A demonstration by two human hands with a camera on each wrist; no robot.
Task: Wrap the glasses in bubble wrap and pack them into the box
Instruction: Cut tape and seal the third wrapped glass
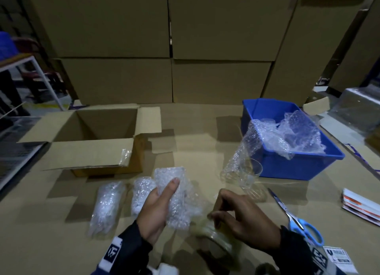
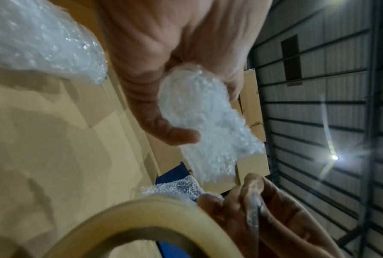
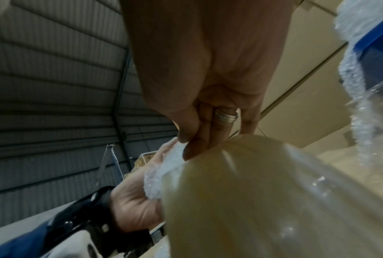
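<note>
A wall of cartons is standing along the far edge of the worktop. The box is sitting open toward the far left corner, flaps spread. A blue bin is resting toward the right edge, with loose bubble wrap spilling over its near left rim. Just beside that rim, bare glasses are standing, partly draped by the wrap.

Near the front edge, two wrapped glasses are lying side by side, left of the hands. The left hand is gripping a third bundle, thumb pressed across its front and fingers curled behind it, holding it above the worktop. The right hand is pinching at a tape roll, fingertips curled onto its rim. Whether the roll is touching the worktop cannot be told.

Scissors with blue handles are lying near the right wrist, and a small stack of cards is lying at the right edge.
</note>
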